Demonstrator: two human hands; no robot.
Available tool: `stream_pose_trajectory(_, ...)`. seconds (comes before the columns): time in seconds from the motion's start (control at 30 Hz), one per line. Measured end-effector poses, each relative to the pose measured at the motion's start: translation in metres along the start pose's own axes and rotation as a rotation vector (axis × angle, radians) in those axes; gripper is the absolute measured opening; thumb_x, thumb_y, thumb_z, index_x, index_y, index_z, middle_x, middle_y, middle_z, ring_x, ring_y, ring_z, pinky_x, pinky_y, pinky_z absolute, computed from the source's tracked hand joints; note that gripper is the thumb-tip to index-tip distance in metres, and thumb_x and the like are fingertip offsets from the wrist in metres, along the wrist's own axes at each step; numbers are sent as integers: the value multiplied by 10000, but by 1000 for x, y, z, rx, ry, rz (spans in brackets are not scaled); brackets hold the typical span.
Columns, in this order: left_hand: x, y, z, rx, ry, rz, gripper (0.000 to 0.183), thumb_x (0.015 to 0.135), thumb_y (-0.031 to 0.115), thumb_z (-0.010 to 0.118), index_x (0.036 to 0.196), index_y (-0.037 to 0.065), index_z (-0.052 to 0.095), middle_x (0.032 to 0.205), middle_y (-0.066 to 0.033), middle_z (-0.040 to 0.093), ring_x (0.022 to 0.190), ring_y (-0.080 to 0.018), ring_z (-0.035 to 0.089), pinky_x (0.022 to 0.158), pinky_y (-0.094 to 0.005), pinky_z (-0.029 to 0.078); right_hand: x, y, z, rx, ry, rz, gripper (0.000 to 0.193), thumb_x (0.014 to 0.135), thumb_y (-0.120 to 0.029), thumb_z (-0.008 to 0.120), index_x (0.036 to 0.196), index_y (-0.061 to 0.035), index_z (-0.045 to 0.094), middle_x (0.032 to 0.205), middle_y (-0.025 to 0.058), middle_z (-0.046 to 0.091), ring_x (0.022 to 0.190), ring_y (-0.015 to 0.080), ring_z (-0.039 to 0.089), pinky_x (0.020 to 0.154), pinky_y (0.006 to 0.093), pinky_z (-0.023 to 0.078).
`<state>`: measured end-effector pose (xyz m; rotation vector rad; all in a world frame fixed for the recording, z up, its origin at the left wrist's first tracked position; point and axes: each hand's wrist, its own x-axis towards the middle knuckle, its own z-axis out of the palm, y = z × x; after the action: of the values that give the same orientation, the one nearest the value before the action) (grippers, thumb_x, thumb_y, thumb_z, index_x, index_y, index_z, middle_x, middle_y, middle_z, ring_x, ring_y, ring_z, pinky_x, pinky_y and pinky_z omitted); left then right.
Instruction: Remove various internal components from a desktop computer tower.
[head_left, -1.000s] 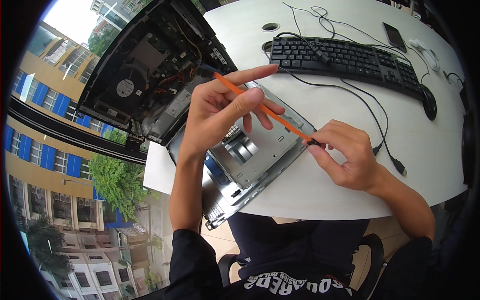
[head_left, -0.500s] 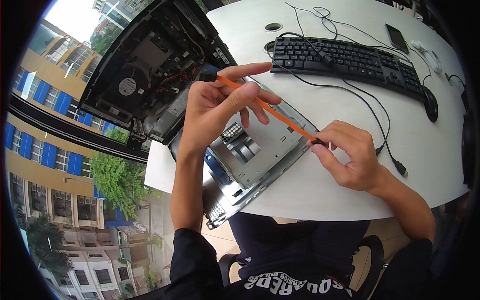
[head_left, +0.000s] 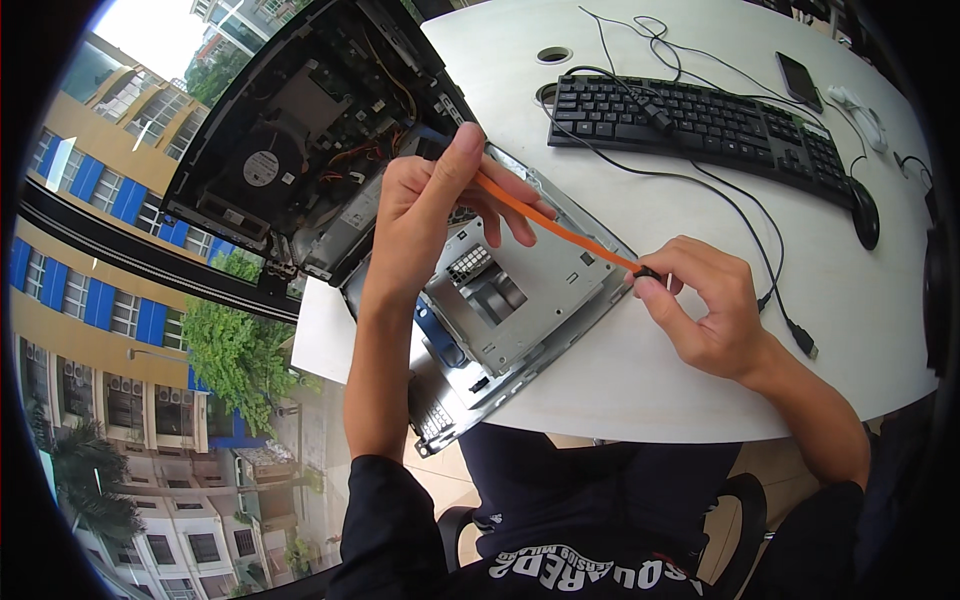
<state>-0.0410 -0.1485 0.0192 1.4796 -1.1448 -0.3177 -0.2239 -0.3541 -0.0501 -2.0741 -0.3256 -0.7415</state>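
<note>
An orange flat SATA cable (head_left: pixel 562 233) stretches between my two hands above an opened desktop computer. My left hand (head_left: pixel 420 205) is closed round the cable's far left end, with the thumb raised; the connector there is hidden behind the hand. At the other end, a black connector is pinched between the thumb and forefinger of my right hand (head_left: pixel 712 310). Beneath the cable lies the grey metal chassis part (head_left: pixel 540 295) with a perforated grille and a blue lever (head_left: pixel 438 335). The black case half (head_left: pixel 310 130), with fan and wiring, stands tilted up beyond my left hand.
On the white table (head_left: pixel 600 370) are a black keyboard (head_left: pixel 690 128), a mouse (head_left: pixel 865 213), a phone (head_left: pixel 798 78) and a white cable bundle (head_left: pixel 858 118). A black cord with a plug (head_left: pixel 803 338) lies close to my right hand. A window (head_left: pixel 110 300) is at the left.
My left hand has turned and its fingers have curled in, with the thumb now up, hiding the cable's black connector. My right hand keeps its pinch and has barely shifted.
</note>
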Motion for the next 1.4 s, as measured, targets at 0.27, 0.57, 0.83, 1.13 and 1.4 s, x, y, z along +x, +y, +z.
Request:
stream_pose_trajectory(0.27,1,0,6,22,151,-34,670,1116,429,304,901,-55,715,774,-198,731,570,-233,718,466,-255,522,1,1,-2,1,46,51,69,885,-42,672,881,27,677,727,89,657,617,174,593,565,294,440)
stream_pose_trajectory(0.57,2,-1,6,49,304,-47,557,1084,420,451,894,-31,716,753,-159,727,570,-193,711,468,-242,503,4,10,-5,85,65,200,169,943,-125,638,950,30,704,767,89,712,655,138,641,588,265,463)
stream_pose_trajectory(0.83,2,-3,0,5,372,-83,444,1034,393,595,854,3,709,766,-138,734,546,-150,682,463,-233,473,5,9,-6,81,68,225,200,958,-144,618,956,34,709,773,90,718,668,135,655,585,260,463)
stream_pose_trajectory(1.13,4,-1,0,3,414,-156,439,1002,414,650,804,23,684,693,-74,675,494,-110,611,470,-226,434,4,10,-6,79,56,244,219,964,-156,606,948,36,709,771,86,716,680,134,662,601,258,468)
stream_pose_trajectory(1.4,2,-2,-3,-92,321,-113,415,1063,379,550,854,34,648,599,11,499,453,-80,489,432,-216,336,8,15,-8,147,48,330,234,969,-167,604,946,39,712,781,85,720,700,135,683,625,253,489)
